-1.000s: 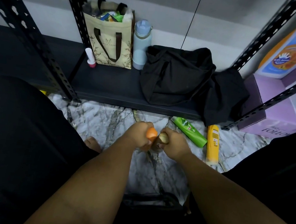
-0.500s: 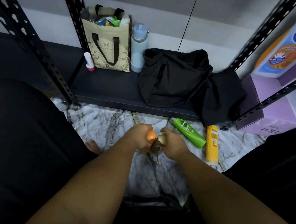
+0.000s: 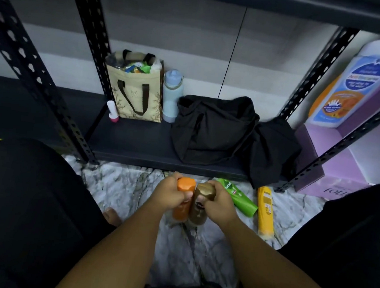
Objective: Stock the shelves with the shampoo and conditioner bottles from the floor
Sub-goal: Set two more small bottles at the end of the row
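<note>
Your left hand grips the orange bottle. Your right hand grips the gold-capped brown bottle. The two are upright and touching over the marble floor. Just right of your right hand lie a green bottle, lettered apparently "sunsilk", and a yellow bottle. The bottom shelf behind carries a beige tote bag stuffed with coloured packets, a pale blue flask and a black bag. The lettering on the purple box is cut off.

The floor was glossy veined marble; the shelf matt dark metal; the orange bottle smooth plastic.
</note>
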`<state>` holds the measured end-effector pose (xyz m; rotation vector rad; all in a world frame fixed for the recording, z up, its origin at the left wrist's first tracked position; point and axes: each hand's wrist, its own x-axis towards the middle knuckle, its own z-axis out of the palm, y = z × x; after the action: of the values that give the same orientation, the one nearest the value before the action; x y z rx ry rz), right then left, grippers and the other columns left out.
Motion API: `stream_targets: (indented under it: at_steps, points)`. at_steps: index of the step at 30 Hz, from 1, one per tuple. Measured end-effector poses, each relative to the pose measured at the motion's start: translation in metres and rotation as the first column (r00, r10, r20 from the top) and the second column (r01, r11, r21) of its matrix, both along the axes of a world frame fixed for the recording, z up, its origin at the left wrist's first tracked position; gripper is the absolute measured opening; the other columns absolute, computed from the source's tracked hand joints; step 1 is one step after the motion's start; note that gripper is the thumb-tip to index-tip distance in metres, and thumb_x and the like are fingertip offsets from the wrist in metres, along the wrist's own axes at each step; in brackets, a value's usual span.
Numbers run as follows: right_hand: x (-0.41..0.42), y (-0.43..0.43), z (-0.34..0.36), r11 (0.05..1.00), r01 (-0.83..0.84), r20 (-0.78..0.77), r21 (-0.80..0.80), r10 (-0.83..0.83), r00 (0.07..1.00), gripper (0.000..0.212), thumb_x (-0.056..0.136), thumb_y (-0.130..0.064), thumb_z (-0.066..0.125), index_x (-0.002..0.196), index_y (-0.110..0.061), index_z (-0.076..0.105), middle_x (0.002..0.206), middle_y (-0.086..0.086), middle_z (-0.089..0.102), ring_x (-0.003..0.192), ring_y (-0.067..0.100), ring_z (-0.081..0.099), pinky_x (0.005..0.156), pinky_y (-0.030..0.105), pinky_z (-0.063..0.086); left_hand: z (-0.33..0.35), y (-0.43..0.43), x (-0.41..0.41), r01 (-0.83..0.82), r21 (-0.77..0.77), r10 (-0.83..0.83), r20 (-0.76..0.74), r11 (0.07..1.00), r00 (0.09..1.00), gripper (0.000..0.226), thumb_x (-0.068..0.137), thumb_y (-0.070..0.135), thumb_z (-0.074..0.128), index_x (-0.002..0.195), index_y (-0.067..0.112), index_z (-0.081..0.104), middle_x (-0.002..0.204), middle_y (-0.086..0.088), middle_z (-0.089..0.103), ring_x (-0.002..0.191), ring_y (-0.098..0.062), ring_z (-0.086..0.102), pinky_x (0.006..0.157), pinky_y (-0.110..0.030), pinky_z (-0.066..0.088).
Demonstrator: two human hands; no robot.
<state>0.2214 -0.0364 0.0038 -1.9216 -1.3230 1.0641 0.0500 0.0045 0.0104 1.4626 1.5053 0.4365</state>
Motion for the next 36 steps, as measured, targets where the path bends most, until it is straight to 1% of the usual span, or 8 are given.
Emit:
stream_targets:
  at_steps: [4, 8, 12, 15, 24, 28, 32, 36]
  points:
    - [-0.001, 0.010, 0.021, 0.987, 0.133, -0.245, 0.086, -0.109, 0.963, 0.035, 0.086, -0.009, 0.076, 0.109, -0.030, 0.059, 0.105, -0.002, 0.069, 0.095, 0.012, 0.065, 0.082, 0.026, 0.052, 0.019, 0.014, 0.001, -0.158, 0.015, 0.153, 0.184, 0.987, 0.971, 0.034, 0.087, 0.023, 0.078, 0.113, 0.028, 0.056, 0.110, 0.003, 0.065, 0.099, -0.012, 0.061, 0.072, -0.027, 0.046]
    - [-0.007, 0.015, 0.044, 0.947, 0.298, -0.480, 0.123, -0.206, 0.853, 0.027, 0.094, -0.015, 0.071, 0.117, -0.027, 0.061, 0.106, -0.002, 0.073, 0.100, 0.016, 0.070, 0.085, 0.029, 0.058, 0.049, 0.025, 0.005, -0.216, 0.052, 0.189, 0.318, 0.975, 0.929, 0.033, 0.086, 0.032, 0.078, 0.114, 0.037, 0.060, 0.109, 0.009, 0.068, 0.100, -0.012, 0.065, 0.084, -0.036, 0.055]
    - [-0.013, 0.029, 0.076, 0.914, 0.359, -0.558, 0.187, -0.202, 0.805, 0.020, 0.096, -0.030, 0.069, 0.115, -0.037, 0.065, 0.105, -0.003, 0.075, 0.099, 0.017, 0.073, 0.091, 0.046, 0.059, 0.093, 0.031, 0.010, -0.278, 0.108, 0.196, 0.474, 0.955, 0.858, 0.032, 0.084, 0.034, 0.082, 0.111, 0.036, 0.065, 0.102, 0.009, 0.074, 0.093, -0.011, 0.072, 0.081, -0.036, 0.060]
    - [-0.016, 0.038, 0.114, 0.876, 0.396, -0.606, 0.275, -0.162, 0.779, 0.019, 0.098, -0.029, 0.066, 0.116, -0.035, 0.066, 0.101, -0.003, 0.076, 0.096, 0.018, 0.074, 0.082, 0.039, 0.061, 0.130, 0.031, 0.013, -0.286, 0.129, 0.160, 0.584, 0.950, 0.796, 0.029, 0.086, 0.030, 0.080, 0.113, 0.029, 0.068, 0.100, 0.004, 0.077, 0.088, -0.013, 0.075, 0.075, -0.033, 0.062]
    - [-0.001, 0.071, 0.261, 0.719, 0.325, -0.484, 0.614, 0.018, 0.875, 0.033, 0.091, -0.057, 0.064, 0.121, -0.041, 0.063, 0.110, -0.007, 0.074, 0.102, 0.014, 0.072, 0.090, 0.047, 0.059, 0.273, 0.058, 0.021, -0.271, 0.399, -0.055, 0.640, 0.876, 0.766, 0.044, 0.086, 0.051, 0.074, 0.125, 0.033, 0.063, 0.109, 0.008, 0.076, 0.098, -0.013, 0.075, 0.082, -0.041, 0.063]
    - [0.008, 0.085, 0.351, 0.602, 0.296, -0.421, 0.741, 0.075, 0.904, 0.034, 0.089, -0.061, 0.064, 0.118, -0.045, 0.062, 0.112, -0.011, 0.072, 0.105, 0.011, 0.070, 0.090, 0.046, 0.059, 0.358, 0.071, 0.025, -0.318, 0.553, -0.175, 0.663, 0.770, 0.728, 0.035, 0.086, 0.045, 0.074, 0.117, 0.033, 0.065, 0.105, 0.010, 0.075, 0.096, -0.010, 0.074, 0.075, -0.030, 0.061]
    - [0.017, 0.096, 0.439, 0.536, 0.283, -0.422, 0.796, 0.155, 0.893, 0.026, 0.091, -0.054, 0.063, 0.112, -0.039, 0.066, 0.105, -0.009, 0.075, 0.097, 0.011, 0.074, 0.084, 0.043, 0.062, 0.433, 0.083, 0.035, -0.343, 0.612, -0.277, 0.695, 0.713, 0.663, 0.033, 0.087, 0.044, 0.075, 0.115, 0.028, 0.067, 0.107, 0.002, 0.076, 0.099, -0.019, 0.075, 0.084, -0.045, 0.062]
    - [0.027, 0.111, 0.498, 0.505, 0.232, -0.374, 0.832, 0.200, 0.906, 0.034, 0.092, -0.055, 0.063, 0.119, -0.035, 0.063, 0.111, -0.003, 0.075, 0.099, 0.015, 0.074, 0.081, 0.044, 0.063, 0.487, 0.101, 0.050, -0.363, 0.651, -0.328, 0.693, 0.666, 0.642, 0.037, 0.089, 0.049, 0.071, 0.121, 0.031, 0.063, 0.108, 0.003, 0.076, 0.098, -0.018, 0.075, 0.083, -0.046, 0.062]
